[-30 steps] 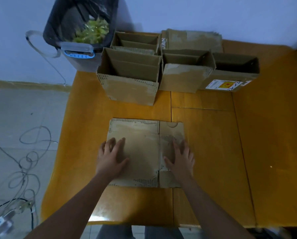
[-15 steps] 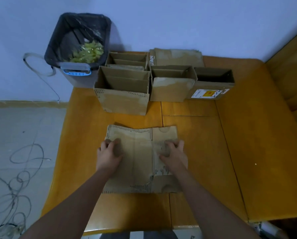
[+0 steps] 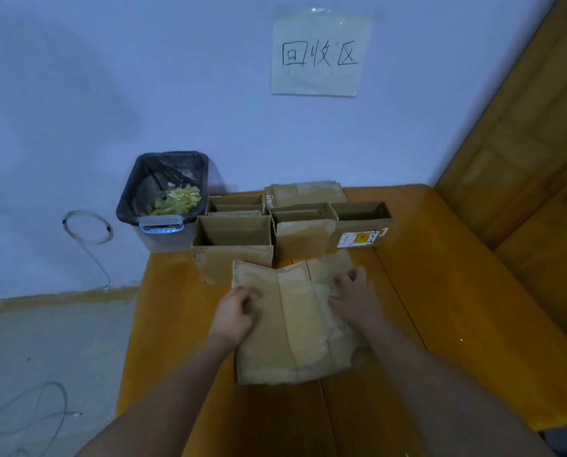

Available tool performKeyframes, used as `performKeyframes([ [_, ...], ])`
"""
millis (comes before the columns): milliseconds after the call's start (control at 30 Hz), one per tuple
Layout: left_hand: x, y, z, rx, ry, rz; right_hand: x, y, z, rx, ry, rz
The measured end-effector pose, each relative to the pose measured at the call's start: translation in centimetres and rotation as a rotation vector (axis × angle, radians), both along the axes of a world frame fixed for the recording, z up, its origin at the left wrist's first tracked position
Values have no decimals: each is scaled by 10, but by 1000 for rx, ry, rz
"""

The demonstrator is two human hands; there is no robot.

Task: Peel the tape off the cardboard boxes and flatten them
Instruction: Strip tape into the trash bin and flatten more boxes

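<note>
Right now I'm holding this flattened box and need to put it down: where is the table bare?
Bare wood lies right of the flattened box, up to the wooden bench, and on the table's near edge. The far edge is crowded with open boxes beside the bin.

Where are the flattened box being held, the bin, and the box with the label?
flattened box (image 3: 288, 328), head view, its middle panel between the hands.
bin (image 3: 161, 233), head view, its front wall below the handle.
labelled box (image 3: 358, 239), head view, its front face at the label.
</note>
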State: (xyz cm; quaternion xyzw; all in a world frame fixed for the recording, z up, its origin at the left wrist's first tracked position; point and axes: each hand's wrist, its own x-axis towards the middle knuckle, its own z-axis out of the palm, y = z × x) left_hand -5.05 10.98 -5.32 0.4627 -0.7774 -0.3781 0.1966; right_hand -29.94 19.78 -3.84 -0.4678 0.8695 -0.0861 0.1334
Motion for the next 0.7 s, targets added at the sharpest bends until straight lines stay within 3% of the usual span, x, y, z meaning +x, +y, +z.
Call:
performKeyframes([
  [167, -17, -13, 43, -48, 188, -3, -9, -8, 41, -8, 110, -69],
  [300, -25, -16, 67, -118, 232, -9, -10, -13, 60, 7, 150, -110],
  [500, -52, -12, 106, -81, 378, 65, -26, -12, 74, 3, 334, -84],
  [700, -91, 5, 128, -223, 281, 50, -55, -6, 80, 16, 384, -18],
])
